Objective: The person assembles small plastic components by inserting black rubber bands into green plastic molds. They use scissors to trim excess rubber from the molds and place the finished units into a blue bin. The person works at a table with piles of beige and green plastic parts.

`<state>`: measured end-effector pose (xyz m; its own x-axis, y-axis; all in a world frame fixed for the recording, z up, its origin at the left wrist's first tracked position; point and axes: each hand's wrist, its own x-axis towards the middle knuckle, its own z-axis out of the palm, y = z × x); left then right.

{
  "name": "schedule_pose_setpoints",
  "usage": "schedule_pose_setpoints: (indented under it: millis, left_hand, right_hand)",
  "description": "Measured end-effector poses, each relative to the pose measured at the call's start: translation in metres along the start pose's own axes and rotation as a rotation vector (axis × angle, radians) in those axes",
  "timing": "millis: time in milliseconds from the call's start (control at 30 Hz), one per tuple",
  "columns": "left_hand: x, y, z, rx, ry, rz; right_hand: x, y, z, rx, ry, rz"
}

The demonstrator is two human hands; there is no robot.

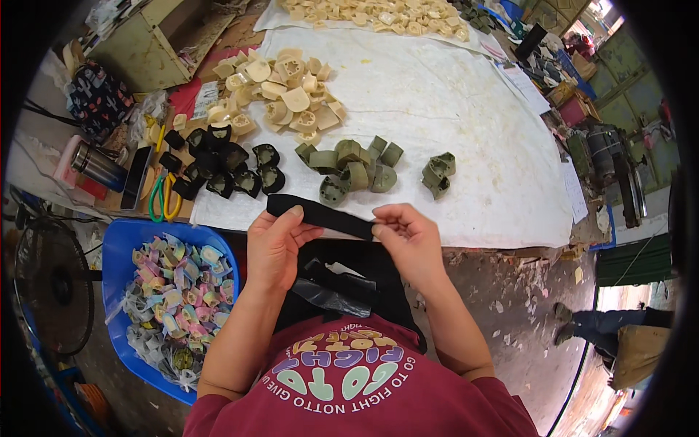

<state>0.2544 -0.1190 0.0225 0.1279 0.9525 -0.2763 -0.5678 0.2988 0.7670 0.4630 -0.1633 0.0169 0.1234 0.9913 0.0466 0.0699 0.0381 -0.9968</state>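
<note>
Grip pinched, left hand [273, 244] and right hand [413, 244] clamping opposite ends of a black strip [328, 218] by the worktop's [502, 197] near edge; handling seems midway, strip not yet released, olive-green pieces [357, 175] lying loose beyond.

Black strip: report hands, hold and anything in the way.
Left grip near left end, right grip at right end. Black strip sloping down rightward. Green pieces just beyond, none over it.

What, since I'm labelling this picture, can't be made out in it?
Head view, all:
Black strip: underside, hidden by its upper face.
Blue tub: bottom, hidden by the colourful pieces.
Person at right: upper body, lost at the dark rim.
Far cream pile: far end, cut off by the upper edge.
</note>
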Motion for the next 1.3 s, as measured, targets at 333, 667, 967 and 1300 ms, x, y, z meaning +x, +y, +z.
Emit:
schedule_pose_setpoints:
  millis: [333, 667, 967, 1300]
  left_hand:
    - [-0.013, 0.004, 0.032, 0.295, -0.156, 0.402]
    - [0.008, 0.035, 0.036, -0.283, -0.287, -0.056]
    - [0.011, 0.037, 0.034, 0.257, -0.118, 0.304]
    - [0.004, 0.033, 0.038, 1.023, -0.034, 0.911]
  right_hand:
    - [0.031, -0.037, 0.031, -0.073, -0.046, -0.199]
    - [0.02, -0.034, 0.034, -0.114, -0.197, -0.643]
    - [0.036, -0.069, 0.037, -0.196, -0.063, -0.444]
    - [0.047, -0.077, 0.06, -0.088, -0.094, -0.179]
